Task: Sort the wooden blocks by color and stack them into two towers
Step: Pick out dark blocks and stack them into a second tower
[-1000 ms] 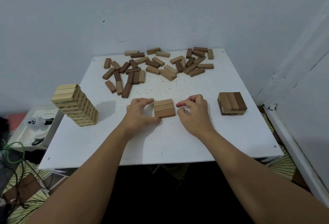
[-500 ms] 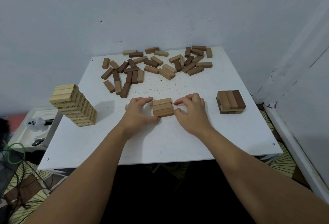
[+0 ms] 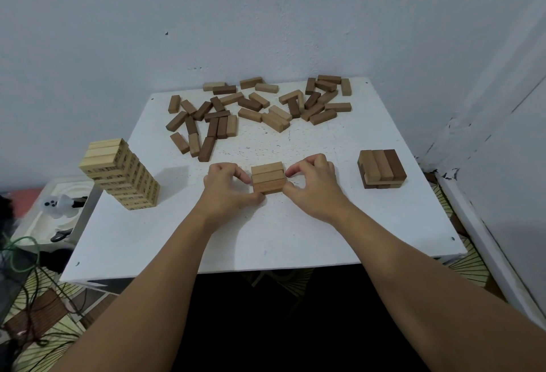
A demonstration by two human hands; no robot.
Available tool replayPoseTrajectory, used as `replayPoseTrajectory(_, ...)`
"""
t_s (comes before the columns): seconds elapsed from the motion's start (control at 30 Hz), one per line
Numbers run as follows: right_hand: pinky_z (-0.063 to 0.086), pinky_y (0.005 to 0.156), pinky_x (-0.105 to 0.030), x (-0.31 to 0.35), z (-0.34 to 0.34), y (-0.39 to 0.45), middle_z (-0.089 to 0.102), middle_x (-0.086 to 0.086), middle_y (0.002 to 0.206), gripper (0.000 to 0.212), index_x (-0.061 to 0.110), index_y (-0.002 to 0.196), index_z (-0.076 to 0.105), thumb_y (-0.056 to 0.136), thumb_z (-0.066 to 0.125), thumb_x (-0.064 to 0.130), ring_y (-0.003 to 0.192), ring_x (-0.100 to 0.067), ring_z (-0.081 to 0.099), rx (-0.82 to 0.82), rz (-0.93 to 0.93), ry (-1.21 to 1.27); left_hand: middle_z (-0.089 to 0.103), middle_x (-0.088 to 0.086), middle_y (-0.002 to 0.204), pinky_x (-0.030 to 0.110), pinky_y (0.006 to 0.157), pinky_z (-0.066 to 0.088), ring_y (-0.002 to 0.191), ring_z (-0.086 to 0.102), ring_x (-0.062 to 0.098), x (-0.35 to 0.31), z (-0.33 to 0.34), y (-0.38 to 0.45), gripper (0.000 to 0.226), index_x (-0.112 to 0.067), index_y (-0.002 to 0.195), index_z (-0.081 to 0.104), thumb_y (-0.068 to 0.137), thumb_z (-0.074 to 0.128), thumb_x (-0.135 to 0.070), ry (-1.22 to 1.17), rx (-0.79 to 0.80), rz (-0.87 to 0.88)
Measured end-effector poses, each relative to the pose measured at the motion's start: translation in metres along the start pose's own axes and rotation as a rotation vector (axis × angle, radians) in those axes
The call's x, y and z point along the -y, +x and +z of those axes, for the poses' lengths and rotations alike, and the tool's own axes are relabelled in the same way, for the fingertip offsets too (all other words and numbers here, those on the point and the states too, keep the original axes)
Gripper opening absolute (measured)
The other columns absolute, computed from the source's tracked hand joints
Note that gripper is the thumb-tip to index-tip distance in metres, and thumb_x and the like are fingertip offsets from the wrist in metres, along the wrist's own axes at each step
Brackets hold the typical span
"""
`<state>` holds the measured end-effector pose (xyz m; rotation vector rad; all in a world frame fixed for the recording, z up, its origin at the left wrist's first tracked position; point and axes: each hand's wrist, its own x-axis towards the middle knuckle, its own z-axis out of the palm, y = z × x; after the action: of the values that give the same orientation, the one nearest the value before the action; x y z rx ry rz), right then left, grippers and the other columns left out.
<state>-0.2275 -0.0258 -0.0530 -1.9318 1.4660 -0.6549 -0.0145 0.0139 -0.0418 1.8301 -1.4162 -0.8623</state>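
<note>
Three light brown blocks lie side by side as one layer [image 3: 268,177] at the middle of the white table [image 3: 295,238]. My left hand [image 3: 229,190] pinches the layer's left end between thumb and fingers. My right hand [image 3: 314,184] pinches its right end the same way. A heap of loose light and dark wooden blocks [image 3: 254,111] is spread along the table's far edge. A low stack of mixed light and dark blocks [image 3: 381,168] sits at the right.
A tall leaning tower of pale blocks [image 3: 121,173] stands at the table's left edge. Walls close in behind and to the right. A white tray with small items [image 3: 50,215] and cables [image 3: 20,256] lie on the floor at the left.
Both hands have closed in on the ends of the three-block layer, and the right hand's fingers now touch it. The layer stays in place.
</note>
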Motion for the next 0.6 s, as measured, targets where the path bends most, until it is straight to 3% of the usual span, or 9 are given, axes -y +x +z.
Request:
replayPoseTrajectory(0.47, 0.034, 0.108, -0.03, -0.0003, 0.0007, 0.0003, 0.039, 0.006, 0.121, 0.026, 0.026, 0.111, 0.069, 0.091, 0.069, 0.042, 0.121, -0.015, 0.033, -0.012, -0.009, 0.009, 0.045, -0.011, 0.126, 0.036, 0.111, 0.035, 0.133, 0.035, 0.014, 0.002, 0.0002, 0.0007, 0.033, -0.025, 0.089, 0.07, 0.067, 0.094, -0.03, 0.032, -0.006, -0.013)
replayPoseTrajectory(0.6, 0.034, 0.107, -0.03, -0.0009, 0.0012, 0.0008, 0.039, 0.006, 0.121, 0.026, 0.026, 0.111, 0.068, 0.091, 0.069, 0.042, 0.121, -0.015, 0.033, -0.011, -0.008, 0.007, 0.046, -0.012, 0.122, 0.035, 0.104, 0.037, 0.129, 0.036, 0.015, -0.0001, 0.0007, -0.0006, 0.037, -0.026, 0.092, 0.066, 0.068, 0.094, -0.03, 0.044, -0.018, -0.016)
